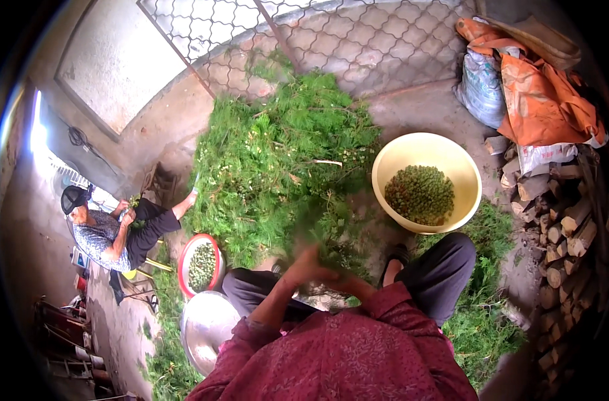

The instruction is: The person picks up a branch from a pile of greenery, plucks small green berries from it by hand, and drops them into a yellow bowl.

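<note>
Low in the middle, between my knees, my two hands meet. My left hand [306,264] is closed on a leafy green sprig [311,230], which is smeared by motion. Close against it, my right hand [346,281] has its fingers curled in; what they hold is hidden. Just beyond my hands lies a big heap of feathery green branches [271,160]. To the right of the heap stands a wide cream-yellow basin [475,175], with many small round green cones [419,195] in its bottom.
At my left are a red-rimmed basin [182,266] with more green cones and a shiny metal bowl [204,321]. Farther left a seated person [104,234] in a dark cap holds a sprig. Stacked firewood [558,267] and orange sacks [541,100] line the right; wire mesh [378,40] stands behind.
</note>
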